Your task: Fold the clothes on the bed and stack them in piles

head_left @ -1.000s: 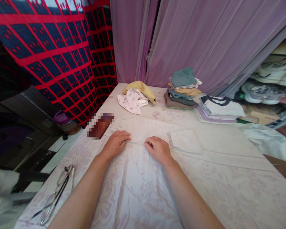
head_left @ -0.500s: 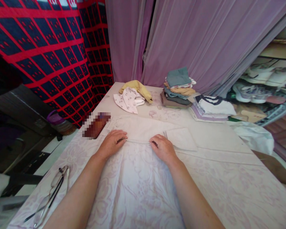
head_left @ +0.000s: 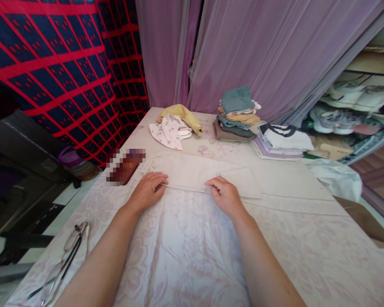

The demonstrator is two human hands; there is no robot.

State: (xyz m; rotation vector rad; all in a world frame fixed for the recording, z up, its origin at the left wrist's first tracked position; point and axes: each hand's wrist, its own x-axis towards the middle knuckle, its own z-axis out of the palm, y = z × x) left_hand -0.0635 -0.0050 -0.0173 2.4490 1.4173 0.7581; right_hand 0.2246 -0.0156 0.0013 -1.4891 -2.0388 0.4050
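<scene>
A pair of white striped trousers (head_left: 188,168) lies flat and folded lengthwise before me, its gathered waistband to the left and its right end turned back over itself. At the near edge by the waistband, my left hand (head_left: 149,189) has its fingers curled over the cloth, closed on that edge. My right hand (head_left: 225,194) is further along the same edge, near the turned-back part, with fingers and thumb closed on the fabric. The palms hide short stretches of the edge.
A phone (head_left: 126,168) and eyeglasses (head_left: 64,260) lie left on the floral-covered table (head_left: 185,247). At the back are a yellow garment (head_left: 181,115), a pink printed garment (head_left: 169,130), a stack of folded clothes (head_left: 235,117) and a white shirt with dark trim (head_left: 286,136) on another pile.
My right hand has slid a little to the right along the trousers' near edge. My left hand stays by the waistband. The whole view has shifted slightly.
</scene>
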